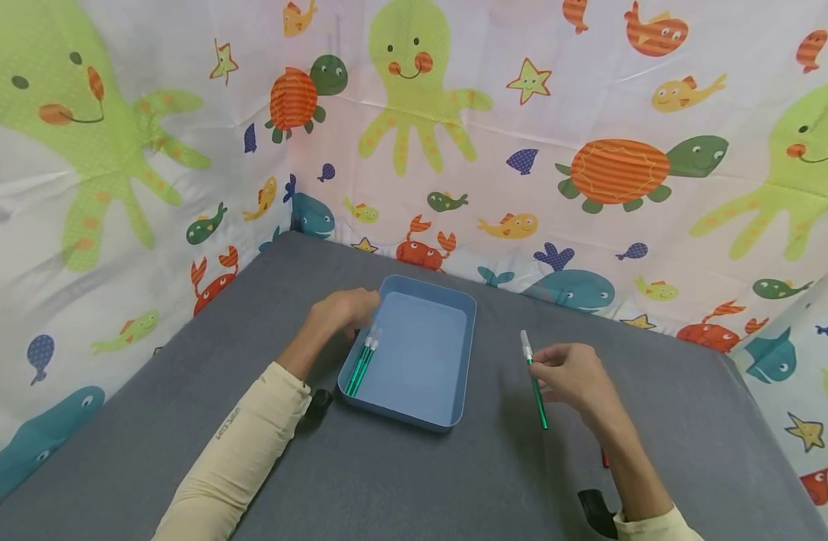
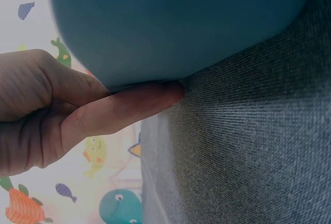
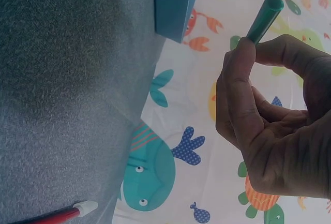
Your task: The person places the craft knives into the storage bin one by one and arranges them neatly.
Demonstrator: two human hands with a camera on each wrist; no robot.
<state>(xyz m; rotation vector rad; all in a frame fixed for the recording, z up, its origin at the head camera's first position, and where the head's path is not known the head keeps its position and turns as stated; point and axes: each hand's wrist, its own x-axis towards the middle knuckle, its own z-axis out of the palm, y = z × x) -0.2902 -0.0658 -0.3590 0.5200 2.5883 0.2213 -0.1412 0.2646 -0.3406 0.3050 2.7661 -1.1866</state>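
My left hand (image 1: 342, 309) grips the far left edge of a shallow blue tray (image 1: 404, 285), its fingertips lying along the outside of the tray wall (image 2: 170, 27) in the left wrist view. Inside the tray, green felt-tip pens (image 1: 361, 372) with clear whitish caps lie side by side along the left wall. To the right of the tray, my right hand (image 1: 576, 376) pinches another green felt-tip pen (image 1: 539, 402) between thumb and fingers, above the table, its capped end pointing away. The pen's green end (image 3: 266, 17) sticks out past the fingertips in the right wrist view.
A red pen (image 3: 54, 217) with a whitish cap lies on the grey table (image 1: 481, 481), mostly hidden by the right forearm in the head view. Black wrist devices (image 1: 595, 512) show at the cuffs. A sea-animal patterned curtain (image 1: 448, 105) encloses the table's back and sides.
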